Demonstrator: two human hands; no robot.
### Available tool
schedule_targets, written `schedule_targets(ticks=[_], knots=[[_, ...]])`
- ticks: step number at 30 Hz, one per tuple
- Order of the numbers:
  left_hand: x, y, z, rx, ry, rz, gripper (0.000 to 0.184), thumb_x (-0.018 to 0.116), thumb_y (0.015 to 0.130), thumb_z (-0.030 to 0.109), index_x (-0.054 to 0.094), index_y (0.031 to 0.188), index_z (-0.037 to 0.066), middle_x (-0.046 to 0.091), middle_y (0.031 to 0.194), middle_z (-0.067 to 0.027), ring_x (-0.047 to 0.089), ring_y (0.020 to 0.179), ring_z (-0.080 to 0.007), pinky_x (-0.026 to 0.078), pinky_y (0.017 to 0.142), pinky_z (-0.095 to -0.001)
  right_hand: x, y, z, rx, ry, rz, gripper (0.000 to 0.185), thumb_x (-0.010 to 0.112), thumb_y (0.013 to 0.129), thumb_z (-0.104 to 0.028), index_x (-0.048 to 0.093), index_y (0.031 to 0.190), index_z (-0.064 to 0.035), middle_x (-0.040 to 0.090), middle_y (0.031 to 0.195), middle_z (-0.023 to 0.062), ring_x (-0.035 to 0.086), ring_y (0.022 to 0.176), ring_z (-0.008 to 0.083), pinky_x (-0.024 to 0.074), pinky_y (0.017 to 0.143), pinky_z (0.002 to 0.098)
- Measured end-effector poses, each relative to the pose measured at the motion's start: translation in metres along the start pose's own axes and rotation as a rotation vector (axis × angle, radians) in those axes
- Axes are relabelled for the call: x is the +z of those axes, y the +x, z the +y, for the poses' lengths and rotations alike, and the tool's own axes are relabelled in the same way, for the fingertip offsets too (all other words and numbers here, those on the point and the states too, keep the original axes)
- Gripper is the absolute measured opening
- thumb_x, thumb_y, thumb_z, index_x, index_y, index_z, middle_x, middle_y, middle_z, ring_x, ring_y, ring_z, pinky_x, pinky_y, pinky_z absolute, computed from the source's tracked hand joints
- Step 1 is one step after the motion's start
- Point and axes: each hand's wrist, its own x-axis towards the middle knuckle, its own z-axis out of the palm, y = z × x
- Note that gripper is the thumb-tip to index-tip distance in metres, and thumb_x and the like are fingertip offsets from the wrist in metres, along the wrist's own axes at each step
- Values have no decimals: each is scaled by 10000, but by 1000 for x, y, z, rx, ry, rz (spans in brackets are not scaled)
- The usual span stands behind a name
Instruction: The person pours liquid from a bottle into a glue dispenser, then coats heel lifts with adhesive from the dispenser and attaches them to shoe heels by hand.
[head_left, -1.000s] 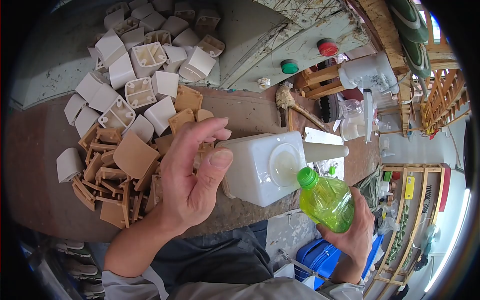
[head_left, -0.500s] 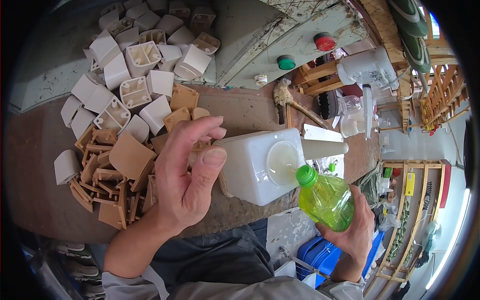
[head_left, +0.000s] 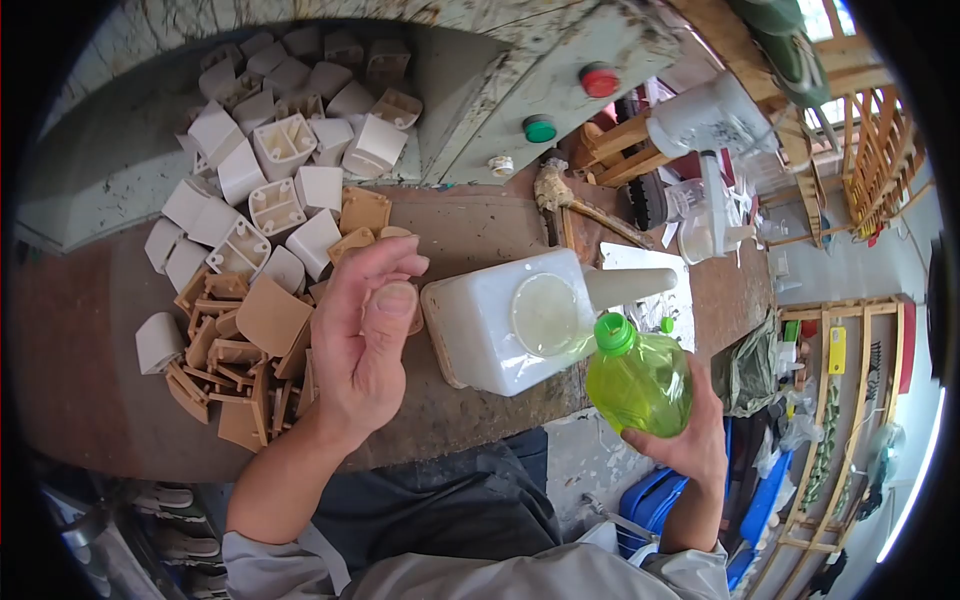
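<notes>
Head view, nearest first: your light-grey sleeves (head_left: pixel 275 560) reach up to the edge of the brown, worn workbench (head_left: pixel 470 435). Your right hand (head_left: pixel 698 415) is wrapped around the body of a clear green plastic bottle (head_left: pixel 640 388), its uncapped mouth up and leaning slightly to the left. Your left hand (head_left: pixel 362 350) hangs with fingers loosely curled and the thumb near them; nothing shows between them. Just beyond it, on the bench, is a white, translucent, box-shaped plastic container (head_left: pixel 475 335) with a round rimmed circle on the face towards you; whether that circle is open cannot be told. The bottle's neck is right beside the container's edge, but contact is unclear, and so is any flow of liquid.

To handle the bottle well, I would grip it firmly without squeezing, since thin plastic may give, and tilt it slowly from the wrist. Your free left hand could steady the container.

Farther off, a small green plastic cap (head_left: pixel 667 325) sits on a white sheet (head_left: pixel 672 278). Left of the container are piled tan moulded pieces (head_left: pixel 272 318), and behind those, white hollow block-like pieces (head_left: pixel 284 143).
</notes>
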Motion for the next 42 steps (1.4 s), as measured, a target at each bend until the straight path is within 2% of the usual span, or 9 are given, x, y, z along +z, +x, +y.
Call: schedule_targets(ticks=[11,19,23,26,29,32,36,39,42], knots=[[2,3,-14,-117,-72,8,431,414,1067,335,577,1231,-29,632,1070,-95,591,1001,-172,472,931,-326,37,-17,87,-40,1167,327,1010,922,647,-217,339,1446,-9,509,1338,116,503,1247,228,410,1063,389],[1,0,-4,-123,196,-5,435,447,1059,361,596,1163,-34,625,991,-73,587,923,-157,476,851,-306,-5,-30,196,202,961,1000,767,856,725,-159,401,1325,-14,568,1210,124,591,1103,226,496,951,350],[32,-24,31,163,354,205,231,509,1029,132,592,1155,-42,609,1000,-57,564,871,-121,480,792,-259,13,-42,248,240,1047,1170,739,848,742,-147,410,1319,-5,567,1211,119,590,1079,212,488,945,349],[117,-57,65,64,246,-23,194,617,934,52,612,1114,-21,606,959,-47,580,847,-125,499,777,-269,32,-59,268,268,1049,1159,728,849,737,-140,426,1315,-11,574,1202,109,587,1082,207,480,952,348],[254,-55,81,187,387,-734,226,687,894,147,657,1071,9,603,885,-130,619,773,-270,492,720,-352,45,-74,266,291,1031,1106,735,854,723,-138,436,1315,-17,582,1196,105,586,1088,206,474,960,350],[373,-37,-2,252,558,-845,282,657,902,226,672,1037,-22,602,1015,-218,625,926,-362,498,792,-429,54,-84,256,292,1044,1053,781,863,698,-145,424,1331,-17,582,1204,110,586,1097,211,472,971,354],[429,-22,-86,165,959,-1064,309,658,880,220,668,1041,-43,563,1083,-280,614,970,-410,494,822,-493,46,-98,240,275,1035,979,846,877,677,-170,400,1359,-16,580,1216,119,584,1111,231,468,987,366],[434,-21,-99,180,1002,-1011,346,711,862,213,669,1068,-61,614,1091,-220,654,893,-308,515,762,-425,42,-104,239,291,952,949,901,892,653,-200,391,1380,-20,581,1242,130,578,1142,234,460,1005,369],[434,-1,-29,-436,67,-1048,374,738,867,218,674,1129,-40,657,938,-112,624,769,-169,500,692,-317,35,-108,236,261,858,911,945,904,635,-217,386,1402,-20,577,1270,127,571,1171,226,449,1021,364]])
